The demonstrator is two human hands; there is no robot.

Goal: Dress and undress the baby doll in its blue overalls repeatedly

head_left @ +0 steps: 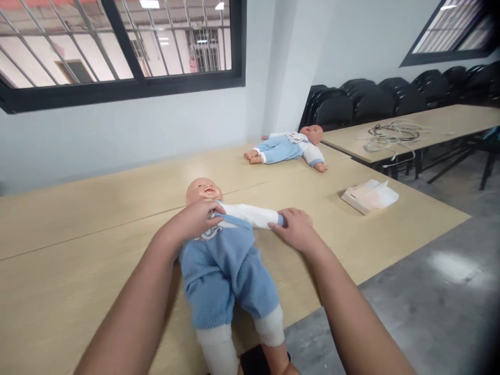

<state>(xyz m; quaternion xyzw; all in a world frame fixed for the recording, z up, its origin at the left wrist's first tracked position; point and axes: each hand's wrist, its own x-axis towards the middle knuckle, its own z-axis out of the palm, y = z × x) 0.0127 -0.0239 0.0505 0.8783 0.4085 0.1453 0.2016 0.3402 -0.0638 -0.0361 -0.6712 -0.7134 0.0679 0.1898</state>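
Note:
A baby doll (203, 190) in a blue fleece suit with white sleeves lies on its back on the wooden table (78, 250), head away from me, legs hanging over the near edge. My left hand (197, 219) rests on the doll's chest and grips the clothing near the collar. My right hand (295, 228) closes around the cuff end of the doll's outstretched white sleeve (252, 214), covering the doll's hand.
A second doll (289, 147) in the same clothes lies farther back on the table. A pack of tissues (369, 196) sits to the right. Another table (449, 122) holds tangled cables (392, 133). Black chairs (375, 101) line the wall.

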